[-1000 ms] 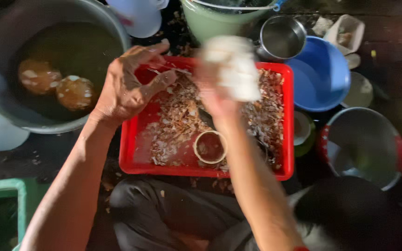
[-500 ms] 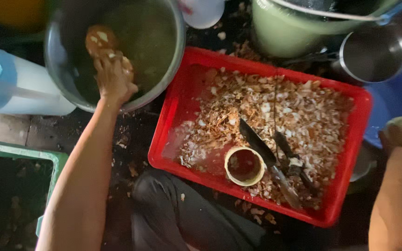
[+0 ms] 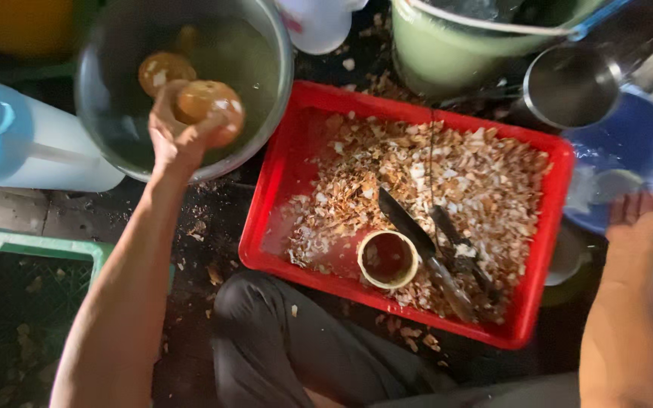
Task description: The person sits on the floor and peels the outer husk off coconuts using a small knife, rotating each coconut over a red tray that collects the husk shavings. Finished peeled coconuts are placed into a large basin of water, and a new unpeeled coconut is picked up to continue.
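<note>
Left arm reaches up from the lower frame edge toward 12 o'clock, forearm bare. Left hand (image 3: 179,136) is curled around a round brown peeled fruit (image 3: 209,106), gripping it from below, above the near rim of a large grey metal basin (image 3: 277,91). A second brown round piece (image 3: 162,72) lies in the basin's murky liquid at 10 o'clock of the held one, just beside it.

At 3 o'clock of the basin sits a red rectangular plastic tray (image 3: 266,227), covered in pale shavings (image 3: 462,174). A small tan-rimmed cup (image 3: 388,259) stands in the tray's near part; two dark-handled knives (image 3: 440,253) lie just beside it at 3 o'clock.

Right arm rises along the right frame edge. Right hand (image 3: 640,219) rests at the rim of a blue plastic bowl (image 3: 644,143), well apart from the fruit; fingers are hidden over the rim, so grip cannot be told. The bowl's contents are blurred.
</note>
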`<move>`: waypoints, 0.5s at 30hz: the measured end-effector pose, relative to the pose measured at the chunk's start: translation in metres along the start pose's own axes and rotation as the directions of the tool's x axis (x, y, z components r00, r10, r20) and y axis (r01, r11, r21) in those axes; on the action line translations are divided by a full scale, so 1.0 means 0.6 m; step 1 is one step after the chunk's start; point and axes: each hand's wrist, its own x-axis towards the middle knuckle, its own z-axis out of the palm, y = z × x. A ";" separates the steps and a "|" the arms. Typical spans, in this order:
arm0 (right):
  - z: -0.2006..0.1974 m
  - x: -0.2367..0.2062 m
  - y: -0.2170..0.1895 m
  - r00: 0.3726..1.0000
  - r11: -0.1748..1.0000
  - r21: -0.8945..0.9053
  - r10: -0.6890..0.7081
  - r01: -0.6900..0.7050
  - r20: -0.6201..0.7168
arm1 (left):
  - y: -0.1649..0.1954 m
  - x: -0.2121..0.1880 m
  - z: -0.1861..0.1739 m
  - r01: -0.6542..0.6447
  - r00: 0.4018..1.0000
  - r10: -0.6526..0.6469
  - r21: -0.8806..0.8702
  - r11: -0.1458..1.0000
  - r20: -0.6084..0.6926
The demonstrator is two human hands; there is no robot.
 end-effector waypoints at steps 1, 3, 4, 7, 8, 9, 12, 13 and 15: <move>0.008 -0.010 -0.018 0.999 0.999 -0.004 -0.035 0.035 0.023 | 0.027 -0.012 0.001 -0.044 0.999 0.047 -0.099 0.994 0.022; 0.024 -0.038 -0.043 0.987 0.993 -0.006 -0.114 0.115 0.116 | 0.085 -0.049 0.006 -0.072 0.994 0.092 -0.286 0.956 0.060; 0.037 -0.058 -0.052 0.968 0.987 0.000 -0.160 0.163 0.192 | 0.114 -0.073 0.008 -0.059 0.993 0.093 -0.372 0.926 0.073; 0.081 -0.170 -0.075 0.914 0.952 -0.219 -0.114 0.212 0.391 | 0.195 -0.165 0.030 -0.086 0.975 0.168 -0.449 0.889 0.145; 0.094 -0.218 -0.078 0.869 0.934 -0.256 -0.098 0.248 0.485 | 0.216 -0.196 0.044 -0.084 0.953 0.232 -0.567 0.820 0.195; 0.105 -0.269 -0.076 0.833 0.911 -0.287 -0.099 0.296 0.545 | 0.233 -0.228 0.058 -0.065 0.926 0.297 -0.673 0.737 0.235; 0.101 -0.421 -0.065 0.682 0.784 -0.464 0.073 0.412 0.728 | 0.265 -0.331 0.115 -0.184 0.912 0.327 -0.467 0.865 0.247; 0.090 -0.463 -0.058 0.581 0.732 -0.462 0.112 0.500 0.806 | 0.269 -0.360 0.136 -0.228 0.907 0.341 -0.390 0.892 0.249; 0.063 -0.521 -0.040 0.542 0.682 -0.503 0.184 0.531 0.820 | 0.267 -0.413 0.166 -0.349 0.881 0.403 -0.234 0.907 0.249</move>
